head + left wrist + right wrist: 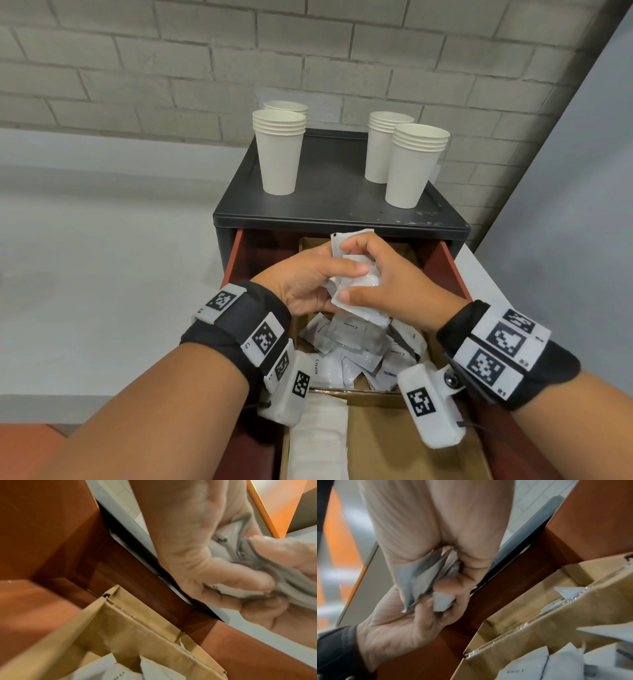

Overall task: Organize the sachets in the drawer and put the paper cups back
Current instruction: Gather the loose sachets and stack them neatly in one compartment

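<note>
Both forearms are bare. Each wrist wears a black fabric band [239,308] carrying white tiles printed with black square codes, plus a white camera pod [431,404] with a thin black cable.

Cabinet [339,209]: four cup stacks [279,152] on top; open drawer [442,260] below front, loose sachets [356,346] inside.

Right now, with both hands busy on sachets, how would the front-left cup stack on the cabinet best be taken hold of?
Wrap a hand around the mid-wall of the front-left cup stack, coming from the front. It stands upright on the cabinet top, apart from the right-hand stacks, with another stack close behind; its nested rims flare wider, so gripping below them probably stops slipping.
</note>
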{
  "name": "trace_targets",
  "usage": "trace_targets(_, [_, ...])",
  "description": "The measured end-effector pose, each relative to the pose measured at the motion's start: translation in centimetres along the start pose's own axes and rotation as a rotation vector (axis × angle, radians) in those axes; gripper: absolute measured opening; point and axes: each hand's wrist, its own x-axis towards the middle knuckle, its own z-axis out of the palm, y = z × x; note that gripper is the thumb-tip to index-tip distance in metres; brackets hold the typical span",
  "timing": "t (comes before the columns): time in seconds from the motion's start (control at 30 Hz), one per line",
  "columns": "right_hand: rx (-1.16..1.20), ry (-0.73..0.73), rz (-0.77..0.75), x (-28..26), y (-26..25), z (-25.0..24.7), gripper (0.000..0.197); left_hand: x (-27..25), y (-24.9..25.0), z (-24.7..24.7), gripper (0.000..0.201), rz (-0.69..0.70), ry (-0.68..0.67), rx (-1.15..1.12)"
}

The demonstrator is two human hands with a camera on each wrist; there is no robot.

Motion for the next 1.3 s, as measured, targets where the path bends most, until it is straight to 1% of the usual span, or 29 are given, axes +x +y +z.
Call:
trace_targets(0.07, [-0.074, 0.084, -0.001, 0.0, -0.1, 0.5, 0.056, 0.2, -0.1, 0.0, 0.044, 0.017, 0.001, -0.02])
trace_targets(0.17, [-0.114, 0.185, 0.007, 0.2, -0.2, 0.9, 0.062, 0.2, 0.0, 0.1, 0.036, 0.037, 0.052, -0.003])
trace_targets(0.33, [-0.166, 0.232, 0.036, 0.5, 0.1, 1.1, 0.071, 0.3, -0.1, 0.5, 0.03, 0.065, 0.13, 0.008])
trace_targets(0.4, [-0.131, 0.247, 0.045, 0.4, -0.1, 1.1, 0.075, 0.4, -0.2, 0.5, 0.032, 0.068, 0.163, 0.002])
trace_targets(0.47, [-0.064, 0.245, 0.061, 0.3, -0.2, 0.9, 0.078, 0.4, -0.2, 0.5, 0.038, 0.073, 0.2, 0.007])
trace_targets(0.5, [-0.048, 0.247, 0.088, 0.3, -0.1, 0.6, 0.074, 0.4, -0.1, 0.5, 0.042, 0.074, 0.222, 0.007])
trace_targets(0.53, [-0.037, 0.267, 0.124, 0.3, 0.0, 0.3, 0.062, 0.4, -0.1, 0.4, 0.043, 0.075, 0.25, 0.002])
trace_targets(0.6, [-0.019, 0.285, 0.225, 0.4, 0.6, -0.5, 0.028, 0.4, 0.3, 0.4, 0.039, 0.08, 0.322, -0.018])
trace_targets(0.63, [-0.062, 0.233, 0.313, 0.4, 1.0, -0.9, 0.024, 0.4, 0.4, 0.3, 0.038, 0.084, 0.36, -0.026])
trace_targets(0.67, [-0.182, 0.121, 0.421, 0.3, 1.5, -1.1, 0.025, 0.4, 0.5, 0.2, 0.038, 0.088, 0.396, -0.028])
trace_targets(0.7, [-0.324, -0.032, 0.524, 0.2, 1.9, -1.1, 0.027, 0.4, 0.6, 0.1, 0.039, 0.094, 0.429, -0.027])
trace_targets(0.73, [-0.46, -0.18, 0.597, 0.0, 2.2, -0.8, 0.026, 0.4, 0.7, 0.0, 0.039, 0.099, 0.461, -0.028])
trace_targets(0.77, [-0.587, -0.288, 0.633, -0.1, 2.3, -0.5, 0.023, 0.4, 0.8, 0.0, 0.038, 0.105, 0.491, -0.031])
trace_targets(0.8, [-0.702, -0.352, 0.64, -0.2, 2.2, -0.1, 0.021, 0.3, 0.8, 0.0, 0.037, 0.109, 0.518, -0.035])
trace_targets(0.83, [-0.795, -0.385, 0.632, -0.3, 2.2, 0.2, 0.023, 0.3, 0.8, 0.0, 0.037, 0.112, 0.537, -0.032])
trace_targets(0.9, [-0.907, -0.405, 0.619, -0.6, 1.6, 0.4, 0.031, 0.3, 0.8, -0.1, 0.037, 0.115, 0.562, -0.002])
trace_targets(0.97, [-0.924, -0.366, 0.603, -0.7, 1.5, 0.1, 0.03, 0.3, 0.8, -0.3, 0.038, 0.119, 0.574, 0.014])
trace_targets(1.0, [-0.927, -0.306, 0.6, -0.8, 1.3, -0.1, 0.029, 0.3, 0.8, -0.3, 0.038, 0.12, 0.575, 0.013])
trace_targets(1.07, [-0.892, -0.142, 0.574, -0.7, 1.3, -0.6, 0.026, 0.3, 0.8, -0.3, 0.039, 0.115, 0.571, 0.014])
trace_targets(1.1, [-0.826, -0.054, 0.538, -0.5, 1.3, -0.9, 0.024, 0.2, 0.8, -0.3, 0.04, 0.11, 0.569, 0.015])
trace_targets(1.17, [-0.588, 0.095, 0.445, -0.2, 0.9, -1.6, 0.019, 0.2, 0.8, -0.3, 0.042, 0.094, 0.559, 0.018])
trace_targets(1.23, [-0.366, 0.203, 0.329, 0.1, 0.3, -2.2, 0.021, 0.3, 0.7, -0.3, 0.045, 0.076, 0.544, 0.017])
trace_targets(1.3, [-0.223, 0.292, 0.219, 0.5, -0.2, -2.6, 0.023, 0.3, 0.6, -0.4, 0.046, 0.057, 0.528, 0.022])
